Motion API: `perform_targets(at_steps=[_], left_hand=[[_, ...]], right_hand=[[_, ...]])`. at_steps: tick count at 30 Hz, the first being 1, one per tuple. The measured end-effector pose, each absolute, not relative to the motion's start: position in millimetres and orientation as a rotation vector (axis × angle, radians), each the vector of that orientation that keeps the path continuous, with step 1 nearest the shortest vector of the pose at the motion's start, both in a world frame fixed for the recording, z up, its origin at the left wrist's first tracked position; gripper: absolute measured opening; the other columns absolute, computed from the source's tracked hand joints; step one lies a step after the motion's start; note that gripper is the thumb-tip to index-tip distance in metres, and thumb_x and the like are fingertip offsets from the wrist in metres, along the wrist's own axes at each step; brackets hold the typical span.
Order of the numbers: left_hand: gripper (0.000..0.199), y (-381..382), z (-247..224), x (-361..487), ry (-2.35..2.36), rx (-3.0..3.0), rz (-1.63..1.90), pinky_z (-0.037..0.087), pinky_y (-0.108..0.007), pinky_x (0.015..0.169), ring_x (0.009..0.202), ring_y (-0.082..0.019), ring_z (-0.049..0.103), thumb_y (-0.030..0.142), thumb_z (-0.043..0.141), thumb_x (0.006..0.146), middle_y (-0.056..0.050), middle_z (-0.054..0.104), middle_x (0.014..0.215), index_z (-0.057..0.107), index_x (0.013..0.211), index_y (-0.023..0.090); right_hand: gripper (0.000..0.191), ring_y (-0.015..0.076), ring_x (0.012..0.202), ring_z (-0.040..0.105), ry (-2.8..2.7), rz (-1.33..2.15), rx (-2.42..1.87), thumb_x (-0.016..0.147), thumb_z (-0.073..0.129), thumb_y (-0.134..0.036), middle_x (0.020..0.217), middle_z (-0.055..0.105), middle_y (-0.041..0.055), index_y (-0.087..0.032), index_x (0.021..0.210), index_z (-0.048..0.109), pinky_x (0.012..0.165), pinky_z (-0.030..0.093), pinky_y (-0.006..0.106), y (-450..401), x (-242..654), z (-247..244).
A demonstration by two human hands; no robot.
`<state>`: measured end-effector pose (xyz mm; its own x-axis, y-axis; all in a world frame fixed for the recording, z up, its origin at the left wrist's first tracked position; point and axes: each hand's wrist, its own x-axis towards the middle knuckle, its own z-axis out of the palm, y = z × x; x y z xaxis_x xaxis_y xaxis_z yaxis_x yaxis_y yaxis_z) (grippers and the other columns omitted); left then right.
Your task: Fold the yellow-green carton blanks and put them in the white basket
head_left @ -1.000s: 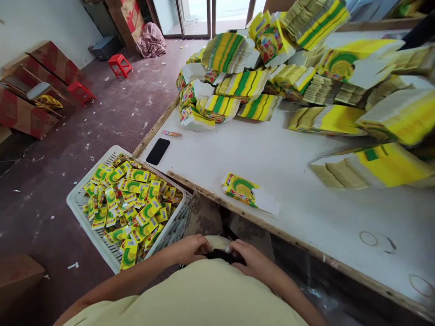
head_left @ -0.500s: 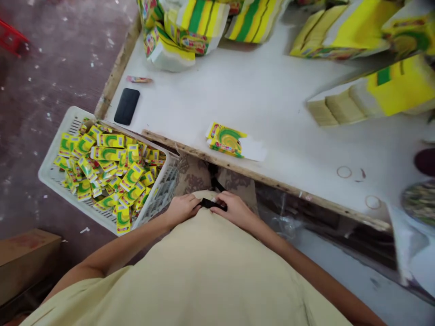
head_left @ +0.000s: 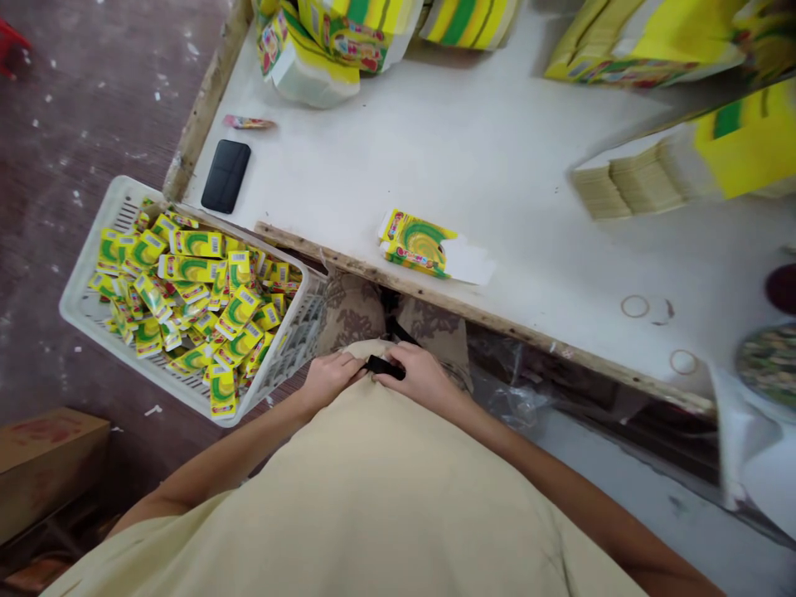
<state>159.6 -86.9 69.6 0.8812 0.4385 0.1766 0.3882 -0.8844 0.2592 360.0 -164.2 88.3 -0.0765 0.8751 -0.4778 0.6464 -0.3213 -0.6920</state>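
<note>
At my waist, my left hand [head_left: 332, 380] and my right hand [head_left: 423, 377] are closed on a short black strap [head_left: 386, 367], against the front of the pale yellow shirt [head_left: 385, 489]. The right fingers pinch it from the right side. The left fingertips grip its thinner left end; part of that end is hidden under them. More black strap hangs down between the patterned trouser legs. Beyond the hands, a flattened yellow-green carton [head_left: 419, 245] with a white flap lies near the table's front edge.
A white basket [head_left: 87, 307] full of small yellow cartons stands left of the table [head_left: 473, 174]. On the table are a black phone [head_left: 225, 176], a small wrapped stick [head_left: 249, 123], carton stacks [head_left: 746, 149] and rubber bands [head_left: 635, 306]. A cardboard box [head_left: 50, 452] sits lower left.
The view has shifted slightly, so the table and basket appear a little higher. Both hands stay at the waist on the black strap, which has tilted slightly.
</note>
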Motion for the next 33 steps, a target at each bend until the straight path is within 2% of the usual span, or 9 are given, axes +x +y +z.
perform_targets(at_steps=[7,12,15,22,24,27,29,31,33], left_hand=[[0.018,-86.5,67.3,159.7,0.578,2.811,0.377,0.04,-0.02,0.054,0.063,-0.004,0.056,0.031,0.053,0.087,0.006,0.06,0.072,0.066,0.086,0.019],[0.018,-85.5,65.5,159.8,0.552,2.797,0.42,0.037,-0.021,0.054,0.061,-0.004,0.054,0.03,0.052,0.087,0.005,0.057,0.069,0.066,0.085,0.019],[0.018,-85.3,66.0,159.6,0.524,2.778,0.459,0.035,-0.021,0.055,0.061,-0.004,0.051,0.03,0.052,0.087,0.005,0.056,0.068,0.065,0.085,0.019],[0.018,-81.6,68.4,155.6,0.636,2.58,0.401,0.03,-0.018,0.058,0.059,-0.002,0.041,0.022,0.054,0.085,0.003,0.051,0.064,0.059,0.07,0.014],[0.025,-81.4,66.5,151.8,0.792,2.338,0.317,0.028,-0.016,0.059,0.06,0.0,0.039,0.024,0.05,0.087,0.003,0.049,0.063,0.056,0.066,0.012],[0.039,-82.2,63.6,143.5,1.222,1.765,0.242,0.028,-0.014,0.059,0.061,0.001,0.037,0.037,0.045,0.089,0.001,0.045,0.062,0.05,0.063,0.009],[0.043,-82.1,62.9,136.6,1.431,1.343,0.266,0.035,-0.013,0.061,0.064,-0.001,0.043,0.05,0.044,0.088,0.0,0.049,0.069,0.051,0.073,0.01],[0.046,-80.4,63.4,128.6,1.512,1.009,0.312,0.04,-0.016,0.06,0.063,-0.004,0.049,0.059,0.043,0.085,0.0,0.051,0.075,0.049,0.087,0.014],[0.049,-77.4,64.9,118.3,1.516,0.815,0.33,0.037,-0.017,0.052,0.055,-0.005,0.045,0.064,0.046,0.081,0.002,0.047,0.066,0.045,0.092,0.016]], right_hand=[[0.027,0.0148,0.08,0.051,-1.658,1.364,-2.085,0.079,0.064,-0.039,0.086,0.056,0.004,-0.012,0.082,0.062,0.072,0.037,0.028,-168.4,365.4,101.6],[0.029,0.0191,0.093,0.048,-1.793,1.391,-2.167,0.083,0.059,-0.034,0.1,0.055,0.0082,-0.009,0.096,0.061,0.082,0.037,0.03,-163.2,357.4,107.9],[0.03,0.0169,0.09,0.048,-1.761,1.451,-2.13,0.082,0.06,-0.032,0.103,0.054,0.0081,-0.009,0.1,0.059,0.082,0.037,0.028,-163.9,357.8,107.6],[0.017,0.0133,0.076,0.047,-1.547,1.351,-2.044,0.081,0.054,-0.027,0.085,0.051,0.0056,-0.011,0.082,0.055,0.07,0.035,0.027,-168.8,384.7,102.1],[0.02,0.0125,0.074,0.048,-1.423,1.392,-1.916,0.084,0.052,-0.032,0.083,0.052,0.005,-0.012,0.084,0.053,0.067,0.036,0.026,-173.9,391.2,99.2],[0.032,0.0117,0.066,0.051,-1.073,1.627,-1.825,0.091,0.044,-0.045,0.075,0.054,0.0019,-0.014,0.099,0.043,0.065,0.04,0.026,-183.5,399.7,97.7],[0.04,0.0105,0.058,0.049,-0.845,1.648,-1.82,0.092,0.041,-0.053,0.068,0.051,-0.0006,-0.014,0.1,0.037,0.06,0.041,0.025,-188.6,409.2,100.4],[0.049,0.0085,0.055,0.046,-0.705,1.645,-1.845,0.088,0.043,-0.061,0.071,0.049,0.0004,-0.013,0.096,0.038,0.056,0.039,0.025,-193.2,422.6,104.7],[0.061,0.0077,0.052,0.04,-0.587,1.773,-1.906,0.08,0.045,-0.073,0.071,0.045,0.0003,-0.013,0.094,0.038,0.05,0.035,0.024,-200.0,437.7,107.3]])
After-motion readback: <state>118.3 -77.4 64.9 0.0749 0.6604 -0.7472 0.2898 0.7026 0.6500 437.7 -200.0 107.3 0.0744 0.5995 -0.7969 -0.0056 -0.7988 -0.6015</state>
